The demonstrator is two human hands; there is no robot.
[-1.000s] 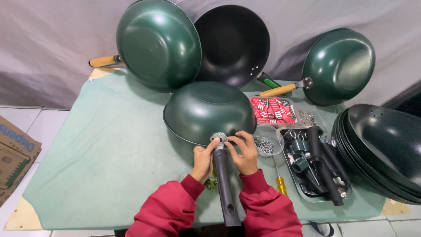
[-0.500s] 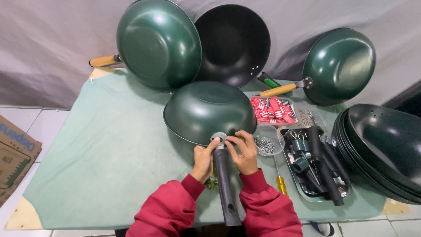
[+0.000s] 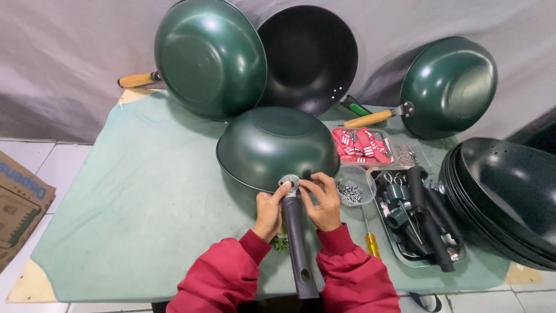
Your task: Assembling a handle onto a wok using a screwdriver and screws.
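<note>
Both at the near rim of an upturned green wok [image 3: 272,145] mid-table: left hand [image 3: 269,211] gripping the black handle [image 3: 296,237], right hand [image 3: 321,203] pinching its metal bracket [image 3: 289,184]. Around: stacked black woks [image 3: 509,197] right, more woks leaning behind. Tray [image 3: 399,255] of black handles, clear bowl [image 3: 354,184] of screws, yellow screwdriver [image 3: 370,240] beside.

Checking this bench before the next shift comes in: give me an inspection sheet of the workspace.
Surface: green cloth over a table.
Job's things: green wok upside down; black handle meets its rim at a metal bracket.
Clutter: dish of screws, tray of black handles, box of red tags, yellow screwdriver, stacked dark woks.
Hands: left hand and right hand at the bracket.
Cables: nothing seen.
Surroundings: three woks lean on grey sheeting; cardboard box on tiled floor.
</note>
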